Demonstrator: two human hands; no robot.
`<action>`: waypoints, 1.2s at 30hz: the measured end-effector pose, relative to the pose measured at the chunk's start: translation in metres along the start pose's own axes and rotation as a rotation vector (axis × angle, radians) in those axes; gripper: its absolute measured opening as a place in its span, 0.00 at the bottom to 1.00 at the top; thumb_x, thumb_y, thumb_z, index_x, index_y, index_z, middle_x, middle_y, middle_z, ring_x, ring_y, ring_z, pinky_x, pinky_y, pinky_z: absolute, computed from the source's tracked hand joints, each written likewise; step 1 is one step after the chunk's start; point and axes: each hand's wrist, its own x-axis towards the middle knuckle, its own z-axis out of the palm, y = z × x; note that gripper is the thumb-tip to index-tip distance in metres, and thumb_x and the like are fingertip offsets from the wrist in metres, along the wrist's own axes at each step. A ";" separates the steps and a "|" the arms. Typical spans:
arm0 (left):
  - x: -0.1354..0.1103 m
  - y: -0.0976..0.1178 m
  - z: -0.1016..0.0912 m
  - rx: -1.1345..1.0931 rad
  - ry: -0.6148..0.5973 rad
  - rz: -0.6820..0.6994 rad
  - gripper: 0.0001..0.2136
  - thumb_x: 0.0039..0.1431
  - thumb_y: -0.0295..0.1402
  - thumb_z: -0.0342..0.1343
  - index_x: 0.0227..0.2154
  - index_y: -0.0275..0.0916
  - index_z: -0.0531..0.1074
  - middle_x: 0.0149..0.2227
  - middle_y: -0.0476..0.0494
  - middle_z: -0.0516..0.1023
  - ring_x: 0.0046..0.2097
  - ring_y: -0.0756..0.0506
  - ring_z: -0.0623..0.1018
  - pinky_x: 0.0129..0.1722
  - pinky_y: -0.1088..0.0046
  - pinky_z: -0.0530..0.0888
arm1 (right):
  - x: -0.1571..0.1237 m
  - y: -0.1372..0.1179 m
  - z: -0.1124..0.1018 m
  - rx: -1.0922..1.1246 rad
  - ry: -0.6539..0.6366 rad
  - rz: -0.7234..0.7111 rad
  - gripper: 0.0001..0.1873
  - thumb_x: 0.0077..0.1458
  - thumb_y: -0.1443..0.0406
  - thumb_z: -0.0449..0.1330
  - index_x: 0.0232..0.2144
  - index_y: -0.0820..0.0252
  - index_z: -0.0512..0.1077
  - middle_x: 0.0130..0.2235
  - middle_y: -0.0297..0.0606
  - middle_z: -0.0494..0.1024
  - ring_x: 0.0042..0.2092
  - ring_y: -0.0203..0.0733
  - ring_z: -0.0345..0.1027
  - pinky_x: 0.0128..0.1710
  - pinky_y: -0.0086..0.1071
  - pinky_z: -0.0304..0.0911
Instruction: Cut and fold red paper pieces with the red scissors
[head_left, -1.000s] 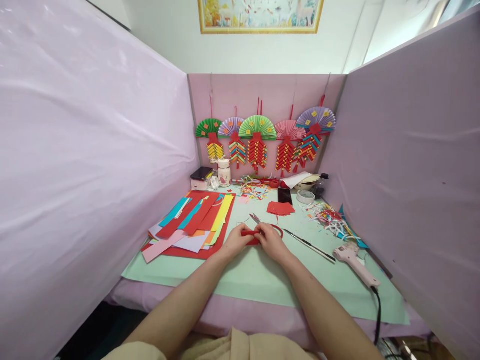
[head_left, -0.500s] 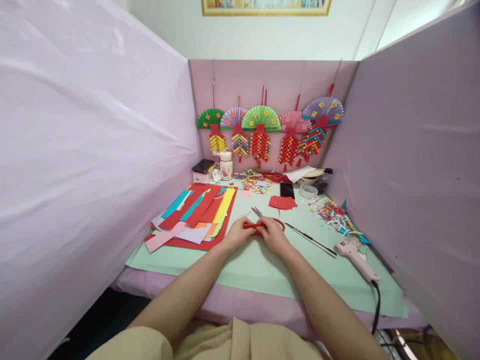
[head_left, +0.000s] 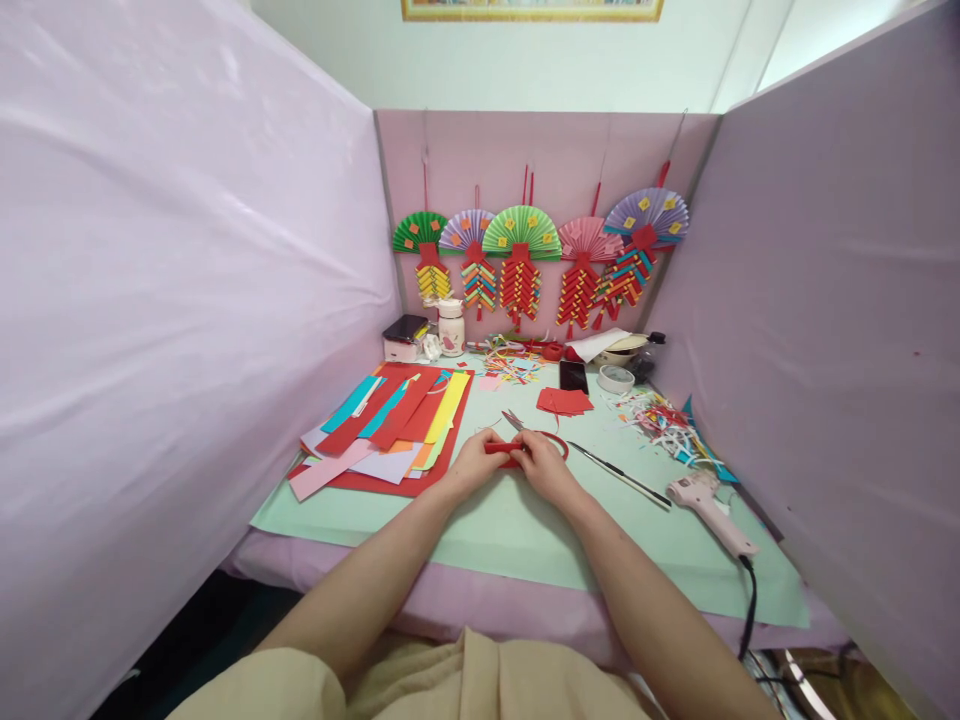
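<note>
A small red paper piece (head_left: 496, 448), seemingly rolled or folded, lies between my two hands over the middle of the table. My left hand (head_left: 472, 467) pinches its left end with closed fingers. At the other end, the fingers of my right hand (head_left: 544, 468) press together on the same piece; the fingertips partly cover it. Just behind my right hand lie scissors (head_left: 513, 420) with red handles, blades pointing away to the left, partly hidden by that hand. Beyond them is a small stack of red paper cards (head_left: 565, 402).
Coloured paper strips (head_left: 405, 420) lie on a red sheet at left. A thin black-and-silver rod (head_left: 621, 474), a glue gun (head_left: 709, 510) and paper scraps (head_left: 664, 430) lie right. Behind are a phone (head_left: 574, 377), tape roll (head_left: 616, 378) and bottle (head_left: 451, 330). Paper fan ornaments (head_left: 522, 235) hang behind.
The view has tilted slightly, so the scene sits a little higher. Both hands keep their hold on the red paper, with hardly any visible finger movement.
</note>
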 end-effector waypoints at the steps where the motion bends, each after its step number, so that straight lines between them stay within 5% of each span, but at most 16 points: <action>1: 0.000 0.000 0.000 0.001 -0.001 0.000 0.05 0.43 0.31 0.56 0.25 0.38 0.66 0.26 0.51 0.70 0.31 0.49 0.68 0.30 0.74 0.63 | 0.000 0.000 0.000 0.000 0.000 0.003 0.04 0.54 0.68 0.52 0.30 0.57 0.66 0.33 0.38 0.73 0.38 0.45 0.64 0.37 0.35 0.56; 36: -0.001 0.000 -0.002 -0.033 -0.010 -0.004 0.06 0.44 0.32 0.57 0.25 0.37 0.66 0.25 0.52 0.69 0.29 0.50 0.68 0.28 0.75 0.62 | 0.000 0.000 -0.001 0.008 0.047 -0.027 0.04 0.53 0.67 0.52 0.28 0.57 0.67 0.31 0.38 0.73 0.37 0.45 0.64 0.36 0.36 0.58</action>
